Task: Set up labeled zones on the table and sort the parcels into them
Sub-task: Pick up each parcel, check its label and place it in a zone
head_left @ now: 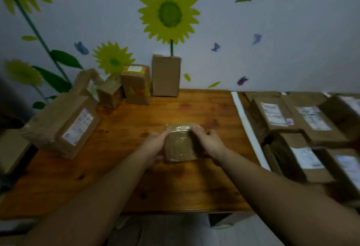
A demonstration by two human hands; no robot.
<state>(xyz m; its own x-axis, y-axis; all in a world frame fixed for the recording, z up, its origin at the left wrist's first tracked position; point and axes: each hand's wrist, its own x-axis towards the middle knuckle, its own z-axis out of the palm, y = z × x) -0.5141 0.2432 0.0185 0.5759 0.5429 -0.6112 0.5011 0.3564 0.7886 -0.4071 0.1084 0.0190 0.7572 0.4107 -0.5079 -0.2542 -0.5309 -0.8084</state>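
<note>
A small brown parcel [180,144] wrapped in shiny tape sits at the middle of the wooden table [204,109]. My left hand [155,145] grips its left side and my right hand [210,141] grips its right side, fingers curled over the far top edge. Several cardboard parcels stand along the table's back left: a large labeled one [64,127] lying tilted, a small one [110,95], a taped one [137,84] and a tall plain box [166,75] against the wall.
A white strip [247,127] runs along the table's right side. Beyond it lie several flat labeled parcels [303,121]. The wall behind carries sunflower and butterfly stickers. The table's front edge is near my elbows.
</note>
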